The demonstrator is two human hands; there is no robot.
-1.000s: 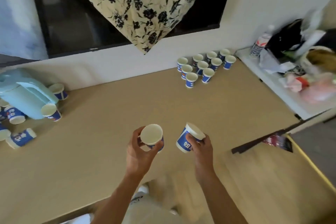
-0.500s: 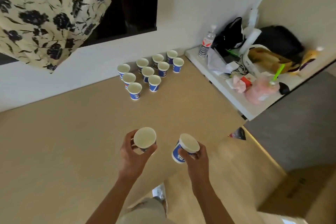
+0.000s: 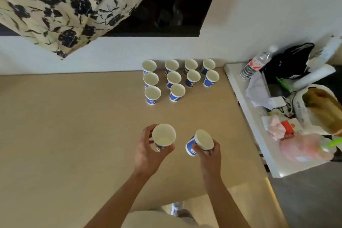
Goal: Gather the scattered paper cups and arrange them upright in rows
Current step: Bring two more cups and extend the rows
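My left hand [image 3: 148,153] grips a blue-and-white paper cup [image 3: 163,138], held upright with its mouth toward me. In my right hand [image 3: 210,155] is a second paper cup [image 3: 200,141], tilted to the left. Both hang above the beige table [image 3: 74,126]. Further back, by the wall, several cups stand upright in rows [image 3: 177,79]; the front row has only two, one cup on the left [image 3: 152,94] and another beside it [image 3: 177,92].
A white side shelf [image 3: 246,109] adjoins the table's right edge, crowded with a water bottle [image 3: 256,63], a black bag [image 3: 288,61], plastic bags and cables. A floral curtain [image 3: 64,5] hangs over the dark window at the back left.
My view has swung right and closer to the rows of cups; the pitcher and scattered cups at the left have left the frame. Both hands still hold their cups.
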